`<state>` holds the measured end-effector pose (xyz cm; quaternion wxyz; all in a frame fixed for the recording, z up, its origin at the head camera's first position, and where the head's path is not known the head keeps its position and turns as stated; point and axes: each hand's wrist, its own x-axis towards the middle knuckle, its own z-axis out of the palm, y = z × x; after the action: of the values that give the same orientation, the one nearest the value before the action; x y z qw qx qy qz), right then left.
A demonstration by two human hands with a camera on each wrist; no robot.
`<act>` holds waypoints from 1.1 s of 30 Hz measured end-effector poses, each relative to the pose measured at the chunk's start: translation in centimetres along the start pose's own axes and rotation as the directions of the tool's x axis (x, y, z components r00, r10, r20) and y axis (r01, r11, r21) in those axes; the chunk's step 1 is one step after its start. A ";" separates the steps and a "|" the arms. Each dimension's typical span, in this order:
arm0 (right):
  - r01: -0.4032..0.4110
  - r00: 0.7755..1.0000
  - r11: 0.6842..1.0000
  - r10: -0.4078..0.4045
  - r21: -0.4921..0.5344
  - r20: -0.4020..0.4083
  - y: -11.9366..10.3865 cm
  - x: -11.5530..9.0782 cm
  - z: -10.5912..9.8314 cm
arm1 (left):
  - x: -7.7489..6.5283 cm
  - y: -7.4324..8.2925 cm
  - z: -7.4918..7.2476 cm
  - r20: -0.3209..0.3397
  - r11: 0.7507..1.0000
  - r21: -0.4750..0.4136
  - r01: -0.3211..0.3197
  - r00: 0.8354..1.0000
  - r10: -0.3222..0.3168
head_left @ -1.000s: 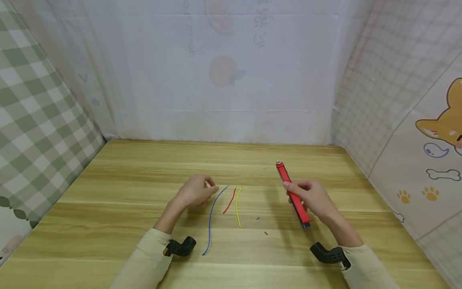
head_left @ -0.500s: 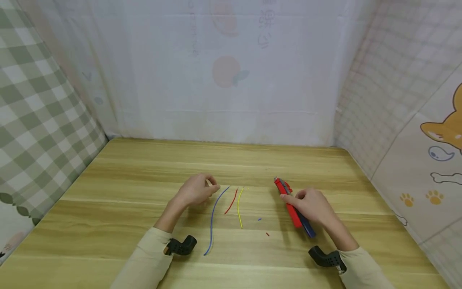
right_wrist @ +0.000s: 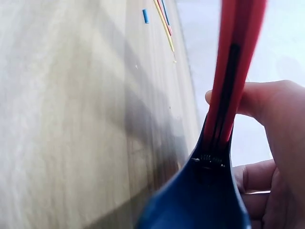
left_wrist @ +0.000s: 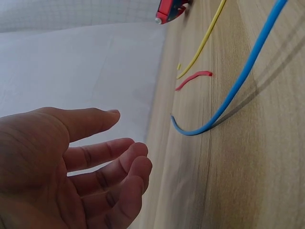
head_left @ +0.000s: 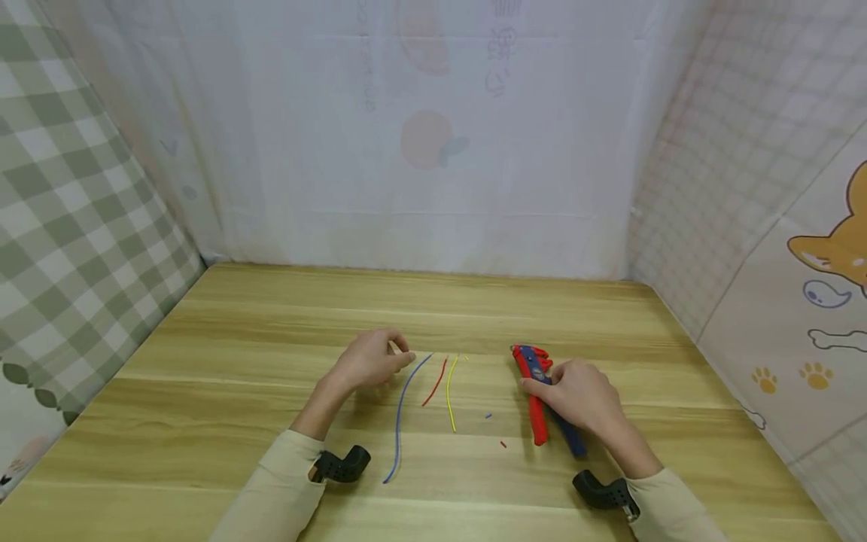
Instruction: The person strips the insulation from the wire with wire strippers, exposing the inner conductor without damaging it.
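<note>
Wire strippers with one red and one dark blue handle are held in my right hand, thumb on one side and fingers on the other. In the right wrist view the handles stand spread, a small spring between them. My left hand holds nothing; its fingers are loosely bent, as the left wrist view shows. Just right of it a long blue wire lies on the wooden table. Beside that lie a shorter red wire and a yellow wire.
Between the wires and the wire strippers lie a short blue piece and a short red piece. A tiny yellow piece is by the yellow wire's far end. A white cloth hangs behind the table.
My right hand has come down and a little nearer, turning the wire strippers so their flat side shows and both handles appear apart. My left hand has stayed put.
</note>
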<state>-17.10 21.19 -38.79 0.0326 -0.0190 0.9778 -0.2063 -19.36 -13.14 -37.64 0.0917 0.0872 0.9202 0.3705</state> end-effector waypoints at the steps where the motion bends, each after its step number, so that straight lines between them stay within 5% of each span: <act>1: -0.001 1.000 1.000 0.001 -0.011 -0.003 -0.1 0.0 0.1 | 0.0 0.0 0.0 0.000 1.000 -0.002 0.000 1.000 0.000; 27: -0.031 0.998 0.985 0.021 -0.172 -0.059 -0.3 0.4 1.5 | -0.1 0.3 0.0 0.000 1.000 -0.014 -0.003 1.000 0.003; 33: -0.017 0.997 0.984 0.003 -0.176 -0.080 -0.2 0.2 0.1 | -0.3 0.6 -0.2 -0.021 0.999 0.052 0.011 1.000 -0.010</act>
<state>-17.33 20.95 -38.85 -0.0070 -0.0089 0.9928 -0.1194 -19.11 -12.89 -37.01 0.0818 0.0808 0.9309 0.3466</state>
